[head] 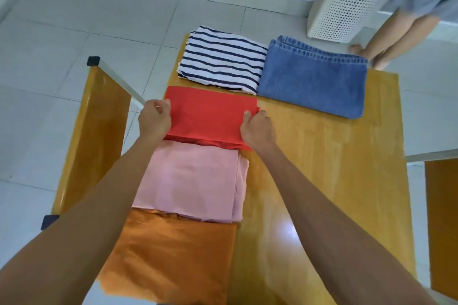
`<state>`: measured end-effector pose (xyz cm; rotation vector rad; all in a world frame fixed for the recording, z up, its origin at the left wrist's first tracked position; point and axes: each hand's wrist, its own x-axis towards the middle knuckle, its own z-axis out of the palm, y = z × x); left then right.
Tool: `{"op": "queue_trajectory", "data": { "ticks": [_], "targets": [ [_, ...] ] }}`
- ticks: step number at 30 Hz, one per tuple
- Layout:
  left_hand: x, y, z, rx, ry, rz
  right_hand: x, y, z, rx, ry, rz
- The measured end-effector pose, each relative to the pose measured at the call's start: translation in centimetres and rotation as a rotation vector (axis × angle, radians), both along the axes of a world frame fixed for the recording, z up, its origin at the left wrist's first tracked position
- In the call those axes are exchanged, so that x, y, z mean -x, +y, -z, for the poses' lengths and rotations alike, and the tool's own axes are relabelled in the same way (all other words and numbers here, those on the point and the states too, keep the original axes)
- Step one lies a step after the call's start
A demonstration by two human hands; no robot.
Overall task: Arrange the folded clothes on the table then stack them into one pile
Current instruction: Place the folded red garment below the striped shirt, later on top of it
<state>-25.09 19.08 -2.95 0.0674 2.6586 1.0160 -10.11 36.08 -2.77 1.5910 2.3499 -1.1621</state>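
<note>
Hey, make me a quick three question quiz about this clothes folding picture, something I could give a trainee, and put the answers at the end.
1. True or false: both hands grip the red cloth.
2. Multiple choice: what lies directly beside the striped shirt at the far end of the table? A) folded jeans B) a towel rack C) a shoe box
3. Count the folded pieces lying on the table.

Key
1. True: the left hand and right hand hold its two side edges.
2. A, the jeans.
3. Five: red, striped, jeans, pink cloth, orange cloth.
</note>
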Motion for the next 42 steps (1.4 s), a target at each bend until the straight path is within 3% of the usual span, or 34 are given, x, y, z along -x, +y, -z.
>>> {"op": "queue_trajectory", "data": {
  "ticks": [5,14,18,23,26,30,34,38,42],
  "targets": [
    [1.1,0.2,1.6,0.140,0.040,0.015,1.1,-2.0,2.3,-0.012,0.034,0.163],
    [2.8,-0.8,2.9,0.150,-0.069,0.165,1.7,-4.3,2.9,-0.125,0.126,0.265],
    [3.4,-0.3,2.0,0.037,-0.076,0.192,2.0,-3.3,2.0,-0.088,0.199,0.232],
    [6.1,1.3,-2.0,-0.213,-0.044,0.227,2.4,-1.0,-2.4,-0.186,0.431,0.236],
    [8.9,4.7,-4.3,-0.269,0.045,0.249,4.5,1.6,-4.8,-0.261,0.526,0.253],
    [13.0,10.1,-5.0,-0.255,0.136,0.273,8.5,6.4,-5.5,-0.298,0.513,0.268],
    [15.7,14.2,-1.5,-0.172,0.119,0.269,11.3,10.0,-2.2,-0.285,0.395,0.263],
    [15.6,14.6,2.8,-0.008,0.072,0.301,11.5,11.1,1.5,-0.271,0.186,0.155],
    [15.7,14.4,3.0,-0.016,0.078,0.286,11.2,11.3,1.8,-0.281,0.201,0.136]
  ]
}}
